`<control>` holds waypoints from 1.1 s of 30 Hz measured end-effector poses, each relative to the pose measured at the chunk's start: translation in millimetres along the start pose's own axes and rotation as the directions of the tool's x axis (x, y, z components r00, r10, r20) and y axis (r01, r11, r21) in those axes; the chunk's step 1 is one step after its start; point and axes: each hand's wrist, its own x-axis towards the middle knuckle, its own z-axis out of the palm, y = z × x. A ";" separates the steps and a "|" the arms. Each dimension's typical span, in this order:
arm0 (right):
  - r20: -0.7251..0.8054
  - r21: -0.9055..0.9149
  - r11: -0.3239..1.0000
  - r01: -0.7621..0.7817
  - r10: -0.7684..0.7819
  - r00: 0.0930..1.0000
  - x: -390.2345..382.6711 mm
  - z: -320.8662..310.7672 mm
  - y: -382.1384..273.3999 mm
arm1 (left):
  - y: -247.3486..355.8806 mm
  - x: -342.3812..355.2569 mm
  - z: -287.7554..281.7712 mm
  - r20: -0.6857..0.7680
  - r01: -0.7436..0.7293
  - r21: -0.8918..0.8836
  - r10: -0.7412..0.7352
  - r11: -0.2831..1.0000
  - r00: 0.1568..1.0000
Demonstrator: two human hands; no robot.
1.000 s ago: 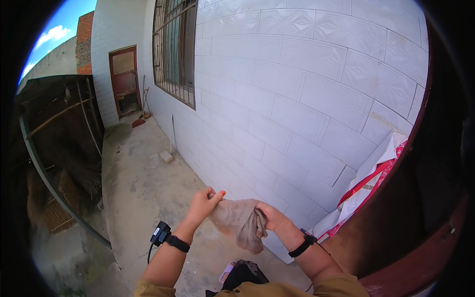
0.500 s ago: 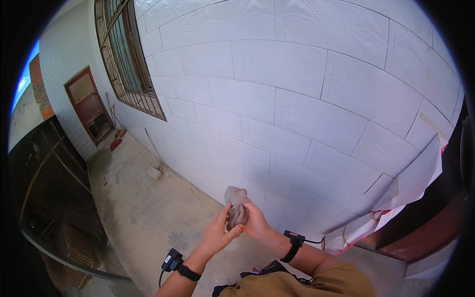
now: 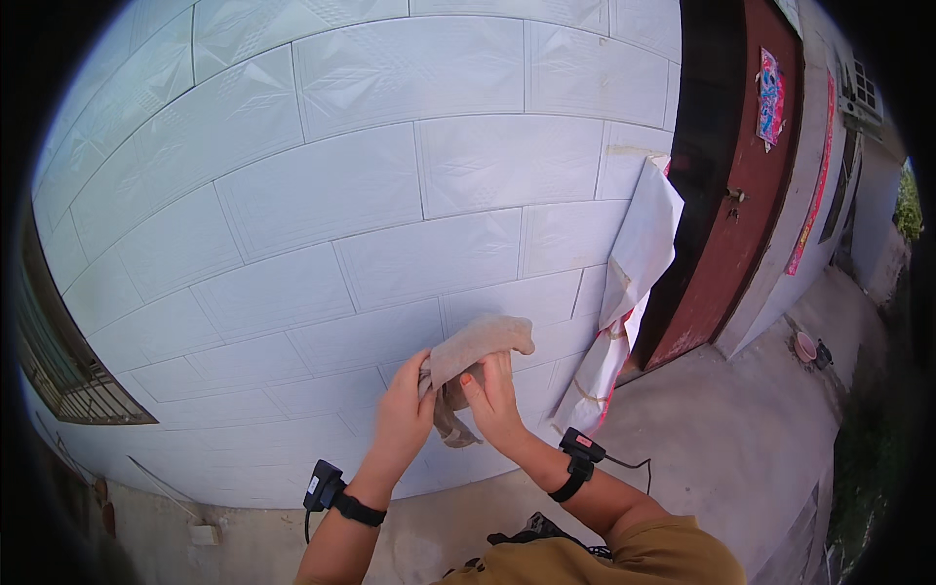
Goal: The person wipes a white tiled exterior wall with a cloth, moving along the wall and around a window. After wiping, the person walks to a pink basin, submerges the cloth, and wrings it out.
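Observation:
A greyish-beige cloth (image 3: 485, 343) hangs in folds between my two hands, in front of the white tiled wall. My left hand (image 3: 402, 408) is closed on its bunched left end. My right hand (image 3: 495, 402) grips the cloth from below, with the thumb against the nearer fold and the other fingers partly behind the fabric. The upper part spreads out to the right, and a darker loose end droops below between the hands. Each wrist wears a black strap with a small box and a cable.
The white tiled wall (image 3: 322, 175) fills the space ahead. To the right, a peeling white sheet (image 3: 639, 244) hangs beside an open dark red door (image 3: 726, 224). A barred window (image 3: 73, 361) is at left. A pale block (image 3: 205, 534) and a pink basin (image 3: 804, 346) lie on the concrete floor.
My view has swung right, bringing the red door into sight. The cloth, bunched up before, is now opened out wider between my hands.

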 end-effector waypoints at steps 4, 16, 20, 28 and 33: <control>-0.161 -0.309 0.949 0.061 -0.115 0.980 37.2 -32.8 22.8 | 17.1 47.7 19.2 -0.011 -0.178 0.034 0.179 0.983 0.984; -0.277 -0.695 0.714 0.084 -0.373 0.885 200.8 -104.2 66.0 | 100.9 193.9 57.4 -0.223 -0.356 0.268 0.417 0.895 0.881; -0.230 -0.756 0.649 0.086 -0.386 0.893 230.7 -95.5 73.4 | 103.3 208.6 54.9 -0.203 -0.256 0.444 0.374 0.859 0.905; -0.003 -0.589 0.619 0.520 -0.645 0.764 266.0 -42.4 4.9 | 86.4 170.6 -1.2 -0.532 -0.038 0.755 0.645 0.655 0.550; 0.011 -0.599 0.586 0.546 -0.676 0.737 283.9 -45.6 -28.9 | 98.0 159.4 0.5 -0.428 -0.173 0.665 0.560 0.727 0.709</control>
